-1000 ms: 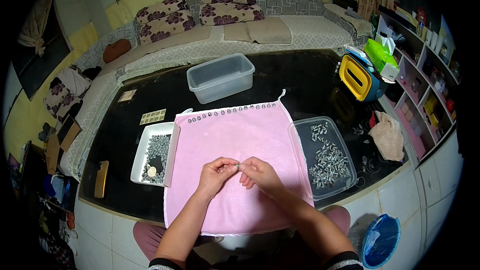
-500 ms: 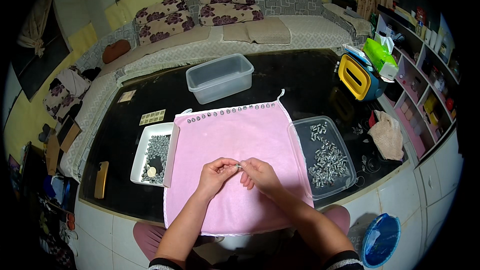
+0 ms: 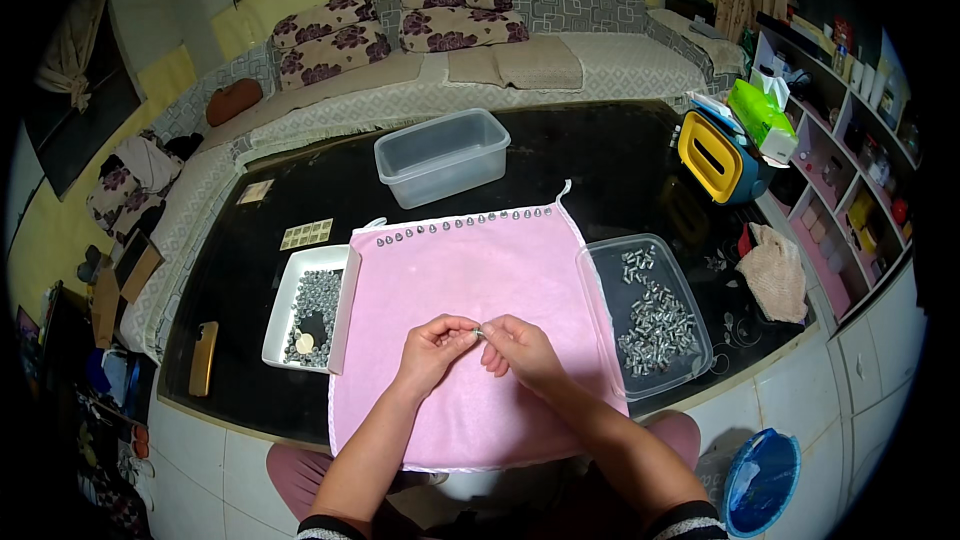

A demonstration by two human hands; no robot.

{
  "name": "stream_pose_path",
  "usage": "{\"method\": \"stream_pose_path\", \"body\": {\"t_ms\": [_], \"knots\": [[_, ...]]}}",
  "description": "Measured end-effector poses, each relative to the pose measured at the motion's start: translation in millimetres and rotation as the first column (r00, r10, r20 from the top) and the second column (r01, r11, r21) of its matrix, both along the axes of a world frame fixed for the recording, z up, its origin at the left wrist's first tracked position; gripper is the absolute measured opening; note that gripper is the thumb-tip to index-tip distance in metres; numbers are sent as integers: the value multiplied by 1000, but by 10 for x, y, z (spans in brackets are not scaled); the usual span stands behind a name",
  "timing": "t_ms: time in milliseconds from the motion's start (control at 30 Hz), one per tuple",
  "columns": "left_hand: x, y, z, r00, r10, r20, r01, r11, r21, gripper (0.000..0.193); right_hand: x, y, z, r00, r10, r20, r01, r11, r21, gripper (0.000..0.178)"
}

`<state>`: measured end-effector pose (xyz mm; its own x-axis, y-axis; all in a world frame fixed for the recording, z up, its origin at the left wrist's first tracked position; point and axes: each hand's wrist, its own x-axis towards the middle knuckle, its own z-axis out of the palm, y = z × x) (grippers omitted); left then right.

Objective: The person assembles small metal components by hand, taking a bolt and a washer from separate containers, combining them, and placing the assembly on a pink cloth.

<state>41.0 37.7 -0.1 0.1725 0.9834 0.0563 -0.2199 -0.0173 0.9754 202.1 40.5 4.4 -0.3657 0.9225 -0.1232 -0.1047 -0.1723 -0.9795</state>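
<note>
Over the middle of a pink cloth (image 3: 440,280), my left hand (image 3: 432,350) and my right hand (image 3: 522,348) meet at the fingertips. Both pinch a small silvery metal fitting (image 3: 479,332), mostly hidden by the fingers. Along the cloth's far edge runs a row of several similar metal fittings (image 3: 461,223). Left of the cloth, a white tray (image 3: 268,345) holds many small round metal pieces (image 3: 318,292) and a pale disc. To the right, a clear shallow plastic lid (image 3: 697,380) carries a heap of small metal cylinders (image 3: 655,325).
A translucent plastic box (image 3: 440,175) stands farther back on the black table (image 3: 330,180). A gold phone (image 3: 203,360) lies at the left. At the right are a yellow-and-blue holder (image 3: 715,155), a green tissue pack (image 3: 762,120) and a beige cloth (image 3: 775,275). A blue bucket (image 3: 762,480) stands on the floor.
</note>
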Motion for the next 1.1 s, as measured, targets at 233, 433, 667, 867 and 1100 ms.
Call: {"method": "stream_pose_path", "body": {"t_ms": [233,433,667,867,1100], "knots": [[-18,2,-11,1000,4,-30,-4,1000,17,10,8,7,-3,1000,2,-22,-3,1000,-7,30],[-6,3,-9,999,21,-31,-20,999,35,10,40,2,-9,999,41,6,-40,998,-54,30],[8,-6,23,1000,23,-22,-22,999,23,10,-15,-19,-31,995,-92,-33,94,992,79,28],[3,-14,30,998,37,-41,-36,999,23,10,-22,-48,72,993,-103,49,103,995,14,26],[-5,-8,4,1000,6,-14,-5,1000,19,10,-3,-33,64,996,-77,47,77,997,-15,27]]}}
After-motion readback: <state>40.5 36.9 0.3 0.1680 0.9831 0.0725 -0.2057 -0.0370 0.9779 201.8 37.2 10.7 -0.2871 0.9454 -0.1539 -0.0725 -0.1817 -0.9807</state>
